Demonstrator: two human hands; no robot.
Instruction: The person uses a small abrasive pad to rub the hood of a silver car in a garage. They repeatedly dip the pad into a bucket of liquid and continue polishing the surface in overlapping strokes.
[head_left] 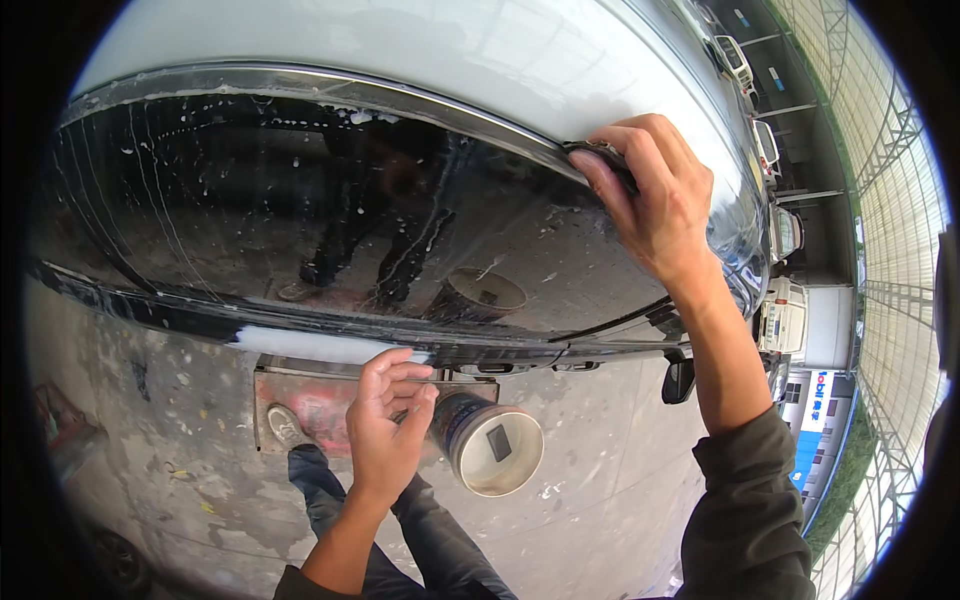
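Note:
My right hand (662,195) is closed on a piece of dark sandpaper (612,165), fingers and thumb pinching it. It presses the sheet against the seam where the car's pale roof (440,50) meets the dark side trim (520,140). Below that, the wet black side windows (250,200) carry whitish drips and spots. Lower down, my left hand (388,425) hangs empty beside the car, its fingers loosely bent and apart. Just right of it stands a round bucket (525,465) with a dark rectangular piece (499,443) inside.
I stand with one shoe (288,427) on a red-stained platform (330,405) beside the car. A side mirror (678,378) sticks out under my right forearm. Parked vehicles (783,320) line the far right. A dark tyre (120,558) lies at lower left.

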